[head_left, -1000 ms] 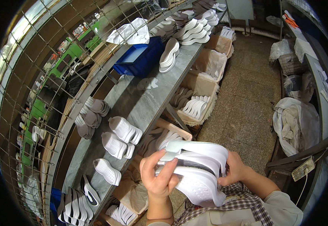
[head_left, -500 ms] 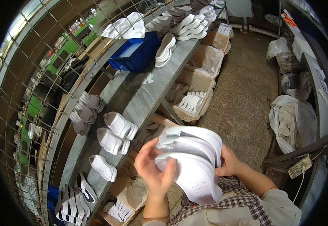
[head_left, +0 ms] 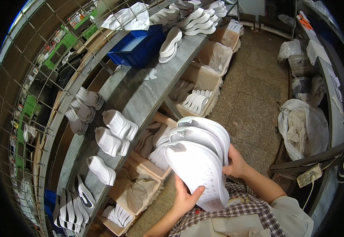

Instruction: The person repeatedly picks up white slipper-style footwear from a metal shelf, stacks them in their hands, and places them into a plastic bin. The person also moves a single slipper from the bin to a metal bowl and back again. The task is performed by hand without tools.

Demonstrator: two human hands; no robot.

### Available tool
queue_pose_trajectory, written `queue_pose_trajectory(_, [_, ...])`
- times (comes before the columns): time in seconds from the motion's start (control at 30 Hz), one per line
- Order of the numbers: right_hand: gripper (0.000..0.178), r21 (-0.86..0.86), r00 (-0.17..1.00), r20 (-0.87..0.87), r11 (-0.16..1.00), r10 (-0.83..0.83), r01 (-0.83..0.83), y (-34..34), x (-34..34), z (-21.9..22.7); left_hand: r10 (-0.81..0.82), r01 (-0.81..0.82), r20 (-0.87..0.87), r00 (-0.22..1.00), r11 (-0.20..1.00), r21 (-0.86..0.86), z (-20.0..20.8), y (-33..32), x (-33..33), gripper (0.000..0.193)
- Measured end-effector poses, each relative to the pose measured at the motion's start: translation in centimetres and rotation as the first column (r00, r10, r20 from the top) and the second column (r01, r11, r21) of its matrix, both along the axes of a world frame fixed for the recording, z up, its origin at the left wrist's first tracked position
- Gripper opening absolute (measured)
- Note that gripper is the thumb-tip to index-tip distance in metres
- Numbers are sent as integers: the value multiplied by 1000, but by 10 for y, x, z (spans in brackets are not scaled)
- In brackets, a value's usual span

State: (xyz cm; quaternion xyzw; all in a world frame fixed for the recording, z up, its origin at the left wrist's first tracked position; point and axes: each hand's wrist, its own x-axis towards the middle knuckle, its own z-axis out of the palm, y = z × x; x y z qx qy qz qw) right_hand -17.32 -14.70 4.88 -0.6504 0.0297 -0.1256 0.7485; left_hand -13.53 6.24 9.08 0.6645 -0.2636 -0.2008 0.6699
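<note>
Between my hands is a stack of white shoe soles [head_left: 193, 166], several of them fanned over one another, with small holes and grey patches near their upper ends. My left hand [head_left: 187, 199] grips the nearest sole at its lower left edge, thumb on the face. My right hand [head_left: 235, 162] is closed round the right edge of the stack; its fingers are partly hidden. On the bench to the left lie a single white sole [head_left: 101, 170], white sole stacks [head_left: 118, 124] and greyish soles [head_left: 83, 106].
The grey bench [head_left: 130, 98] carries a blue crate [head_left: 134, 49] and black-and-white soles [head_left: 70, 209]. Lined bins holding soles [head_left: 197, 93] stand under it. Wire mesh [head_left: 26, 79] runs along the left. A white sack [head_left: 304, 130] and a power strip [head_left: 309, 175] are on the right.
My left hand has moved from the upper left of the stack down to its lower edge and closed on it. The stack has risen slightly in view, its faces turned more toward me.
</note>
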Motion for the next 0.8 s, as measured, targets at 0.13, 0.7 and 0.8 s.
queue_pose_trajectory(0.13, [95,54,1000,-8,998,16,-16,2,5,2,27,-28,-25,999,999,-23,3,-2,1,76])
queue_pose_trajectory(0.7, [97,-363,996,45,928,-79,90,-9,-3,13,-49,45,-28,998,988,-145,-14,1,13,72])
queue_pose_trajectory(0.8, [88,-516,989,129,848,-66,124,-13,-4,22,-93,93,9,996,984,-152,-21,5,17,68])
